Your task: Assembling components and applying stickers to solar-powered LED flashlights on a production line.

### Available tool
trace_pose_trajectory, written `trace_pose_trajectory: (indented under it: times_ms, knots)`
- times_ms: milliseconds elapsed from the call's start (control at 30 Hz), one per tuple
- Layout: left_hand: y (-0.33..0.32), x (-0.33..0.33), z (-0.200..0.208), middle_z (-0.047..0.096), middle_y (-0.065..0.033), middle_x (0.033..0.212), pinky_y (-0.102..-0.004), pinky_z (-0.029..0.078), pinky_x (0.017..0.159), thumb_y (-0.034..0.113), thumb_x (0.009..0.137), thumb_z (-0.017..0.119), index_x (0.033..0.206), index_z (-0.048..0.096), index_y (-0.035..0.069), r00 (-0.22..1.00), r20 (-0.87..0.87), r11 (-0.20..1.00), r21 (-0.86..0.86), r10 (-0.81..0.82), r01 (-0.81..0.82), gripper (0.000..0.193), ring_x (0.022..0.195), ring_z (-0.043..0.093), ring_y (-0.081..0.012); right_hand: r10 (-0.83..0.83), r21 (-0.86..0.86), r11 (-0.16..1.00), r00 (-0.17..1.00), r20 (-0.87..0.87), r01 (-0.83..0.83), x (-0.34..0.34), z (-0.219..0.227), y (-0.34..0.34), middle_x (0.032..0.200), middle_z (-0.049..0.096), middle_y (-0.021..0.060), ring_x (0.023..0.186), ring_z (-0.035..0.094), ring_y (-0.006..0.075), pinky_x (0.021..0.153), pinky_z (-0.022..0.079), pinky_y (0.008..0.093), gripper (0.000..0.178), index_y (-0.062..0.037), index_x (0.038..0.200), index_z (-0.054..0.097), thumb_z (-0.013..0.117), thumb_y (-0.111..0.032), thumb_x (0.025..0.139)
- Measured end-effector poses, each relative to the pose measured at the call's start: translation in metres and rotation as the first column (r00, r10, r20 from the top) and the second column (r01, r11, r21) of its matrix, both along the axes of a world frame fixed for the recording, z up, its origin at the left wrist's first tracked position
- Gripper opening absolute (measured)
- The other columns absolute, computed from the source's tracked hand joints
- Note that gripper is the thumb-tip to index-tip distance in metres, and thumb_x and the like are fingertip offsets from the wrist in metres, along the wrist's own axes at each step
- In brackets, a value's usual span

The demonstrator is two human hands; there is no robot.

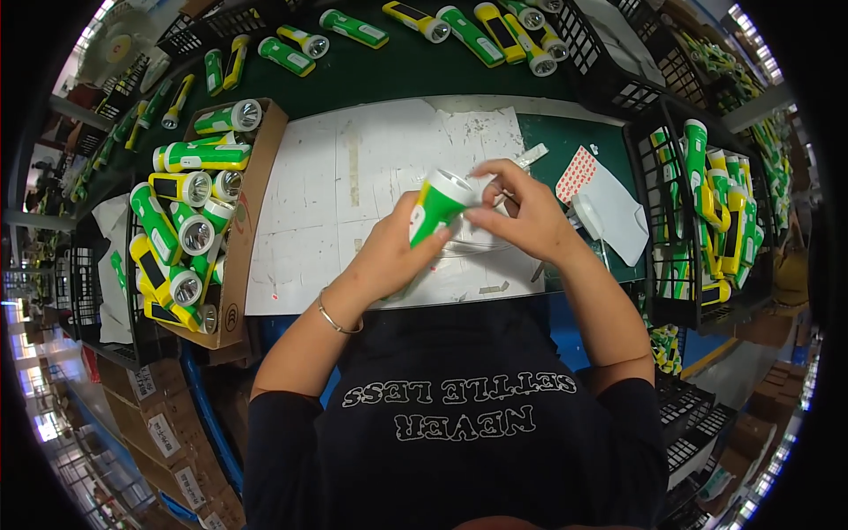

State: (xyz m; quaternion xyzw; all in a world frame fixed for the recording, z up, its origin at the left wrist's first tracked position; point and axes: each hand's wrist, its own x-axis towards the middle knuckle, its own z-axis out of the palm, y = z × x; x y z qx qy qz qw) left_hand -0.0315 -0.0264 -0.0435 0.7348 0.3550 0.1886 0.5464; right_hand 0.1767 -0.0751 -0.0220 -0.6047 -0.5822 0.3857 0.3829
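Observation:
My left hand [389, 252] is wrapped round the body of a green and yellow flashlight [430, 216]. The flashlight's white-rimmed head tilts up and away from me, above the white work surface. Close to the right side of that head is my right hand [527, 216], its fingers curled but apart. Its thumb and forefinger come close to the rim, and whether they touch it is hard to see. No object shows between these fingers.
A cardboard box [265, 177] of flashlights stands at left, and a black crate [658, 212] of them at right. More flashlights [353, 28] lie along the far green table. Beside my right hand are a red-dotted sticker sheet [576, 175] and a white round object [586, 215].

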Motion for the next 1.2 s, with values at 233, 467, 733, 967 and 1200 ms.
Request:
trace_pose_trajectory:
  times_ms: [233, 467, 733, 967, 1200]
  knots:
    - [0.012, -0.039, 0.019, 0.062, -0.0081, 0.095, -0.036, 0.05, 0.07, 0.022, 0.071, 0.069, 0.106, 0.055, 0.009, 0.86, -0.51, 0.777, 0.539, -0.004, 0.324, 0.04, 0.085, 0.061, -0.028, 0.242, -0.095, 0.966, 0.97, 0.008, -0.241, 0.019, -0.004, -0.005, 0.088, 0.052, 0.0012, 0.075, 0.049, 0.0096, 0.06, 0.039, 0.0221, 0.066, -0.0173, 0.121, 0.05, 0.081, -0.025, 0.063]
    - [0.014, -0.05, 0.022, 0.062, -0.0124, 0.09, -0.0362, 0.049, 0.07, 0.022, 0.071, 0.07, 0.099, 0.056, 0.006, 0.881, -0.468, 0.851, 0.434, -0.068, 0.296, 0.035, 0.082, 0.061, -0.0307, 0.205, -0.157, 0.96, 0.964, -0.17, -0.232, 0.015, -0.004, -0.005, 0.098, 0.047, -0.0039, 0.076, 0.04, 0.0009, 0.056, 0.029, 0.0152, 0.069, -0.0136, 0.122, 0.048, 0.082, -0.012, 0.061]
    - [0.016, -0.025, -0.016, 0.057, -0.0137, 0.098, -0.0303, 0.046, 0.077, 0.018, 0.078, 0.065, 0.12, 0.041, -0.001, 0.992, -0.072, 0.994, 0.063, 0.099, -0.094, 0.052, 0.086, 0.056, -0.0203, 0.019, -0.001, 1.0, 0.912, 0.409, -0.021, -0.027, -0.056, 0.006, 0.094, 0.06, 0.0072, 0.08, 0.061, 0.0258, 0.068, 0.049, 0.0354, 0.035, -0.0118, 0.105, 0.056, 0.066, -0.03, 0.077]
    - [0.018, -0.032, -0.033, 0.053, -0.0091, 0.103, -0.0269, 0.044, 0.081, 0.018, 0.081, 0.066, 0.126, 0.036, 0.001, 0.98, 0.016, 0.977, -0.083, 0.2, -0.198, 0.057, 0.093, 0.052, -0.0143, 0.073, 0.043, 0.993, 0.853, 0.516, -0.111, -0.053, -0.072, 0.008, 0.084, 0.061, 0.0067, 0.075, 0.062, 0.0238, 0.065, 0.05, 0.0345, 0.022, -0.0075, 0.092, 0.061, 0.064, -0.026, 0.079]
    - [0.012, -0.013, -0.033, 0.054, -0.0154, 0.11, -0.0313, 0.043, 0.087, 0.023, 0.077, 0.069, 0.126, 0.036, -0.003, 0.975, 0.061, 0.968, -0.146, 0.214, -0.203, 0.064, 0.101, 0.053, -0.0214, 0.005, -0.029, 1.0, 1.0, -0.018, -0.005, -0.038, -0.045, 0.0, 0.072, 0.061, 0.0028, 0.068, 0.054, 0.0063, 0.062, 0.044, 0.0223, 0.018, -0.0003, 0.089, 0.061, 0.062, -0.018, 0.085]
